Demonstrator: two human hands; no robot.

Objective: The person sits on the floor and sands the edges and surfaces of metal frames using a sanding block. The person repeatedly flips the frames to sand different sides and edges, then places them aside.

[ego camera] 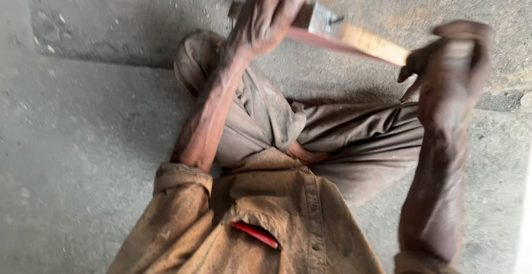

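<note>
Stick [366,41], wooden, with a metal band near its far end: held raised above the lap, long axis slanting from upper left down to right. Right hand [451,69] grasps its lower end, blurred; left hand [266,16] clenches the upper end. Concrete floor [83,141] beyond.

Our left hand [266,16]: raised in front, fingers curled shut in a grip, forearm bare, slanting up from the rolled dusty tan sleeve | Our right hand [451,66]: raised at similar height, blurred, fingers folded closed, wrist bent, forearm bare and nearly upright | hands well apart, both grimy
</note>
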